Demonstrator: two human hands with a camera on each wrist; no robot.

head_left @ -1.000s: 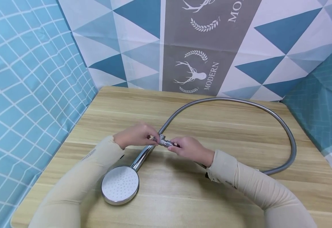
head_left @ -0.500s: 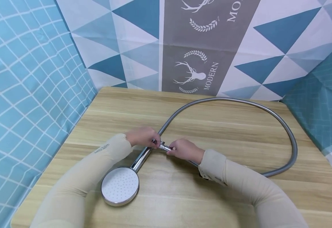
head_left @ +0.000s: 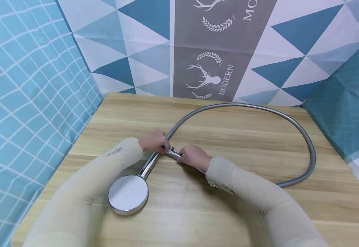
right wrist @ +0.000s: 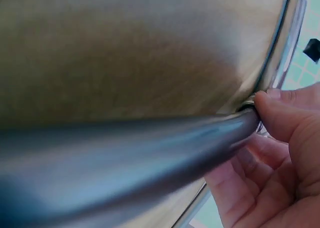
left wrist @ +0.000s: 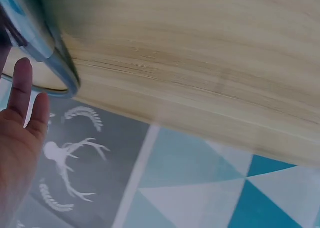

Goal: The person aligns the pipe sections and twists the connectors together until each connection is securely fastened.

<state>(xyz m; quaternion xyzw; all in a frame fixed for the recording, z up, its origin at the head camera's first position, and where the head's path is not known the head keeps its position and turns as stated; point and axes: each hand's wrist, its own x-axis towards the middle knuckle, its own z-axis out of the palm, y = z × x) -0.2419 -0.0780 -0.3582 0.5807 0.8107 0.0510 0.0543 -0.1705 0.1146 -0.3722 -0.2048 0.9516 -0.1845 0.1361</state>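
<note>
In the head view, a chrome shower head [head_left: 128, 193] with a white round face lies on the wooden table, its handle [head_left: 150, 165] slanting up toward my left hand [head_left: 155, 141]. That hand, slightly blurred, pinches a small chrome fitting [head_left: 172, 153]. Close to its right, my right hand [head_left: 195, 157] grips the end of a grey metal shower hose [head_left: 309, 151], lined up with the fitting. The right wrist view shows thumb and fingers around the hose end [right wrist: 245, 123]. Only part of my left hand [left wrist: 22, 138] shows in the left wrist view; the fitting is hidden there.
The hose loops across the back and right of the wooden table [head_left: 228, 212], passing under the right sleeve [head_left: 253, 192]. A patterned wall covering [head_left: 151, 51] stands behind the table, with a blue tiled-print sheet [head_left: 28, 103] on the left.
My right hand and forearm have shifted a little left, staying on the hose end. The left hand has moved slightly right and back, still at the fitting. The shower head lies as before.
</note>
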